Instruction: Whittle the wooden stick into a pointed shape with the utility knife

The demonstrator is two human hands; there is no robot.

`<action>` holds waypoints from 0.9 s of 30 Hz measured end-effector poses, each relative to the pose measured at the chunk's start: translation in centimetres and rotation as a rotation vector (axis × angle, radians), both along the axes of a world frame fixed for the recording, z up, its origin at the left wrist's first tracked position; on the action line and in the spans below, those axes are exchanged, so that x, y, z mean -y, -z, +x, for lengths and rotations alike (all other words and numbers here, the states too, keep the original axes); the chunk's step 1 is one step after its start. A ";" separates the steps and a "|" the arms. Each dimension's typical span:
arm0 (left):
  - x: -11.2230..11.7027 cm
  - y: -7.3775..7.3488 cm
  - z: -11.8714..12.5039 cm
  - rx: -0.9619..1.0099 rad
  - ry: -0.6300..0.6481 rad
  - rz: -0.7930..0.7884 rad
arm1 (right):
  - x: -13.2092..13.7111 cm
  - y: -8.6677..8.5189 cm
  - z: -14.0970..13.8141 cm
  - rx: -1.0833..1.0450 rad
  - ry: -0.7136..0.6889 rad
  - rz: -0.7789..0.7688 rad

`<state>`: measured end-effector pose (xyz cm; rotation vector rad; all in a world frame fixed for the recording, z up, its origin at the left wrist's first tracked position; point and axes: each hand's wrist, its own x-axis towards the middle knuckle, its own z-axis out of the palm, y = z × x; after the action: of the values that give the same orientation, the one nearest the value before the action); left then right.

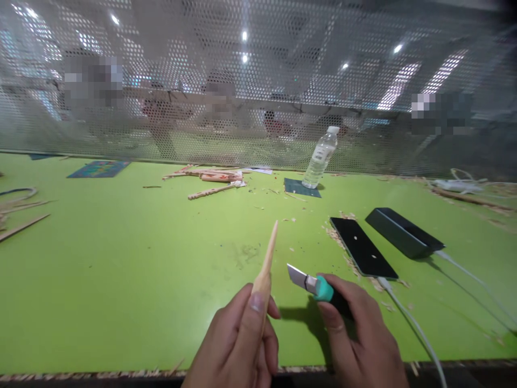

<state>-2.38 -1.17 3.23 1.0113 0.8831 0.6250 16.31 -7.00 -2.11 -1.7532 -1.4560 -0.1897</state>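
My left hand [242, 337] is closed around a pale carved wooden stick [267, 264], whose tapered point angles up and away from me. Beside it, my right hand [361, 328] grips a utility knife [323, 288] with a teal and black handle. Its short, wide blade points left toward the stick, with a gap between the two. The lower part of the stick is hidden by my left fingers, and most of the knife handle by my right hand. Both hands are above the near edge of the green table [141, 280].
A phone [363, 248] with a white cable and a black box-shaped device [404, 231] lie at right among wood shavings. Further back are a water bottle [320, 159] on dark sandpaper [294, 186] and a pile of wooden sticks [220, 176]. A perforated metal screen [258, 124] borders the table.
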 end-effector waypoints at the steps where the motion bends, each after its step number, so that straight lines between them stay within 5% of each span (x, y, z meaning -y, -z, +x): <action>1: -0.1 0.1 0.0 -0.013 0.013 0.018 | 0.0 0.1 0.1 0.016 -0.016 0.001; 17: -0.8 0.2 -0.3 -0.165 0.143 0.218 | -0.7 -1.7 0.4 0.219 -0.443 0.006; 27: -0.6 0.4 -0.2 -0.238 0.137 0.250 | -0.6 -1.3 0.6 0.286 -0.443 0.049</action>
<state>-2.58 -0.56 2.85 1.3816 0.9488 0.5131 16.89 -6.39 -0.84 -1.3616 -1.9901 -0.2456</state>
